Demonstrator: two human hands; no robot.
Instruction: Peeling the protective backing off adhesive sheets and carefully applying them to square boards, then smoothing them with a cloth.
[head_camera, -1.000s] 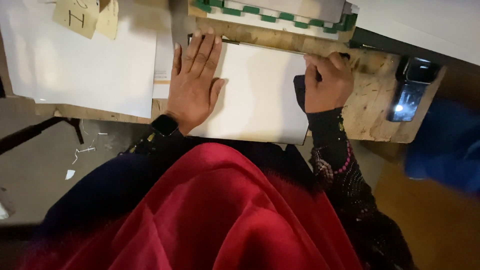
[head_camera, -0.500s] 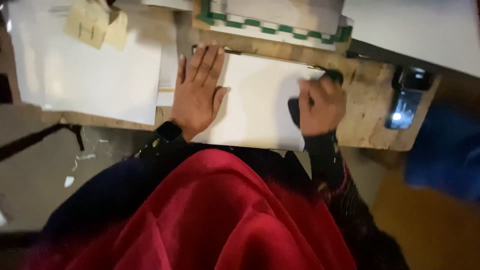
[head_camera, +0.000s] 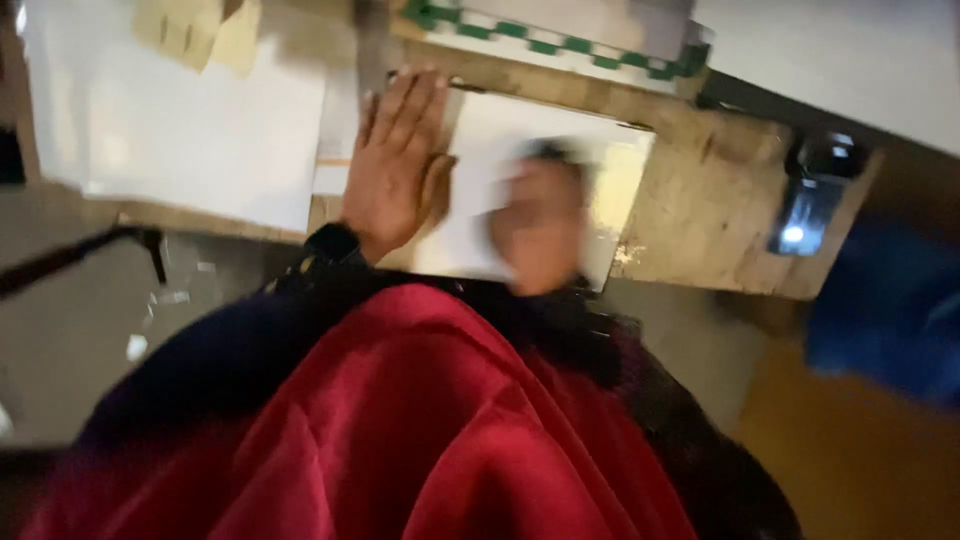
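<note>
Under the flat left hand (head_camera: 398, 160): white sheet (head_camera: 520, 150), matt, smooth, looks like paper or thin card. Beneath the sheet: wooden board (head_camera: 690, 200), pale, rough and speckled. Near side of the hands: red cloth (head_camera: 420, 430), soft sheen. Right hand (head_camera: 540, 225) blurred; surface beneath it unreadable.

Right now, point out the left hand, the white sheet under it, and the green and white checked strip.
left hand (head_camera: 398, 165), head view, on the back of the hand.
white sheet (head_camera: 500, 125), head view, on its bare upper part.
green and white checked strip (head_camera: 545, 45), head view, on its middle.
</note>
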